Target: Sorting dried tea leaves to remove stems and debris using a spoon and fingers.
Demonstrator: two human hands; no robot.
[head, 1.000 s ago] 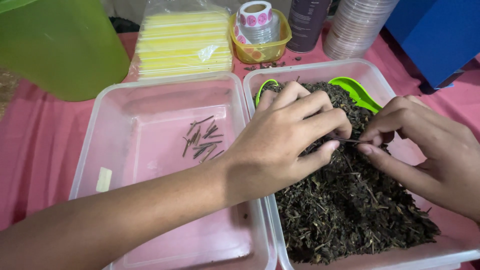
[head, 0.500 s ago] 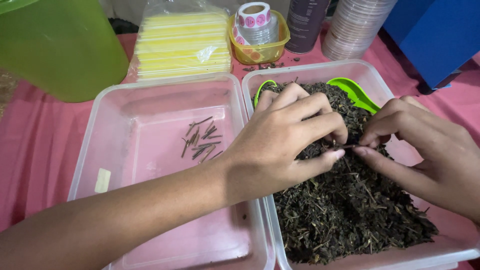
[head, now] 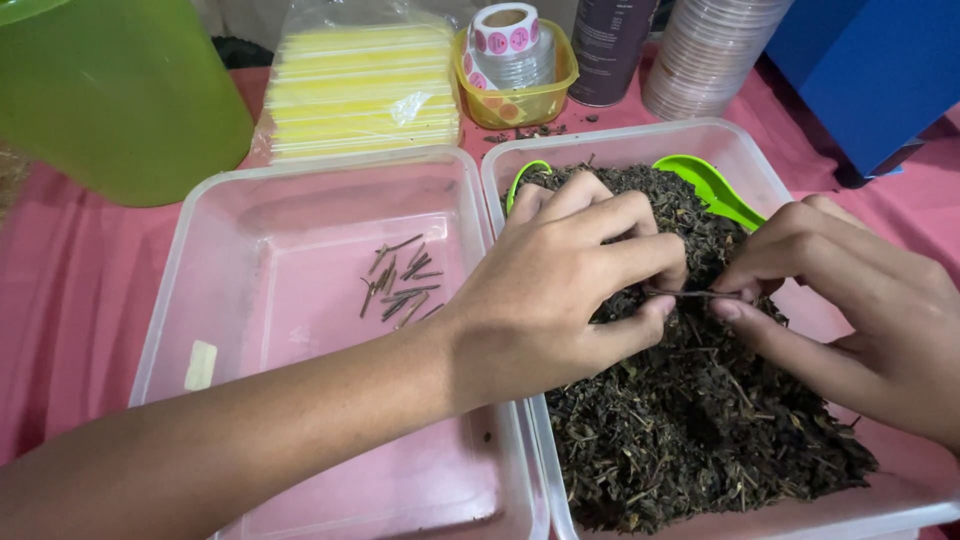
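While both hands work over the right tub [head: 760,150], a thin dark stem [head: 690,294] is stretched between them above the heap of dried leaves [head: 700,420]. The left hand [head: 560,290] pinches one end between thumb and fingertips, its grip narrow and closed on the stem; the right hand [head: 850,300] pinches the other end the same way. How firmly each end is held is hard to tell, since the fingertips hide the ends.

Judging by the layout, the step in hand is sorting: stems picked out of the leaves, this one just lifted free. A small pile of stems [head: 400,285] already lies in the left tub [head: 200,300], which otherwise holds only a pale scrap [head: 200,364] near its left wall.

The next move would call for one hand to let go so the other can carry the stem across the two touching rims and drop it near the pile. The stem is slight, so the pinch should stay light and loose leaf clinging to it should be shaken off over the heap.

A green scoop [head: 712,185] sits half-buried at the far side of the leaves. Behind the tubs on the pink-clothed desk [head: 60,300] stand a green jug [head: 120,90] and a yellow packet [head: 365,90].
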